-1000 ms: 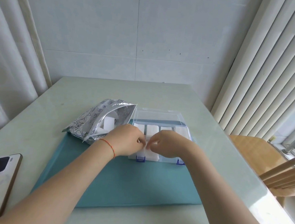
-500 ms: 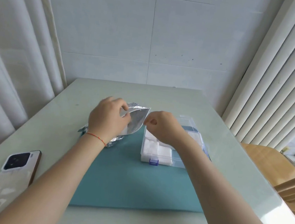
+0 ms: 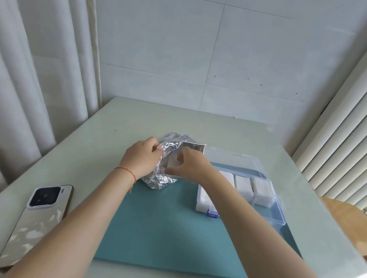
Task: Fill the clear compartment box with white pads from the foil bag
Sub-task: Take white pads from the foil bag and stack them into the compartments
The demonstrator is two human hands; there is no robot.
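- Right hand (image 3: 188, 164): fingers (image 3: 182, 153) curled inside the mouth of the foil bag (image 3: 167, 157), apparently pinching a white pad (image 3: 172, 162); the grip is partly hidden.
- Left hand (image 3: 142, 157): fingers clamped on the bag's left edge, holding the mouth open.
- Clear compartment box (image 3: 267, 209): lies to the right of the bag on the teal mat (image 3: 170, 230), lid open, nearer the right hand; several compartments already hold pads.
- Phone (image 3: 37, 223): on the surface, far left.

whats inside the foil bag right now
The right hand reaches into the foil bag, fingers on a white pad. Anything deeper is hidden by foil.
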